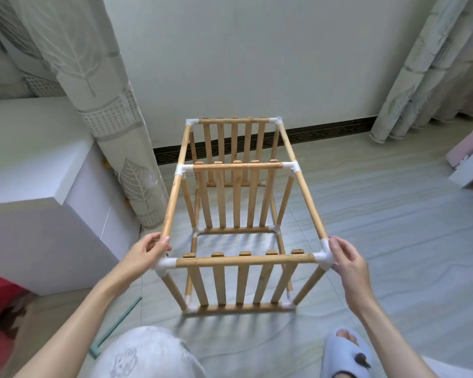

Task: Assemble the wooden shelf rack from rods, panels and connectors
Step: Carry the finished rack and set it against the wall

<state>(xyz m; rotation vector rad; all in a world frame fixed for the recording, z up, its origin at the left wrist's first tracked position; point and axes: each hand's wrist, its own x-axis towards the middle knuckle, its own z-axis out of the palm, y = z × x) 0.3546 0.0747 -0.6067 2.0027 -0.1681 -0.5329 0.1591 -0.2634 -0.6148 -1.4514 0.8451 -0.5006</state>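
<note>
Gripping rack [238, 203] near corners, hands: left [148, 248], right [344, 257].

A pale wall [230, 50] with dark skirting [325, 132], leaf-print curtains [93, 77] and grey floor [393, 214].

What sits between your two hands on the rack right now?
In the head view, the near top rod spans from left hand to right hand, a white corner connector at each end, slats hanging below.

The wooden shelf rack [238, 214] lies on its side on the floor, long axis running near to far. Three slatted panels [236, 279] stand upright, joined by pale rods [172, 197] and white corner connectors [322, 257].
</note>
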